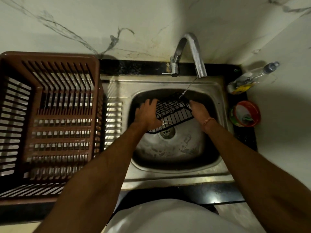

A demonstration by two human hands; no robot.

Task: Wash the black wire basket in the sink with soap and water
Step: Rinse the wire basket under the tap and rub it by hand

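Both hands' grip on black wire basket in steel sink, black counter, marble wall

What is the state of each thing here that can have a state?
Tap: running, thin stream.
Black wire basket: tilted in the sink, under the stream.
Left hand: grips the basket's left side.
Right hand: at the basket's right end, grip unclear.
Sink: wet, drain unplugged.
Brown rack: empty.
Clear bottle: capped, leaning.
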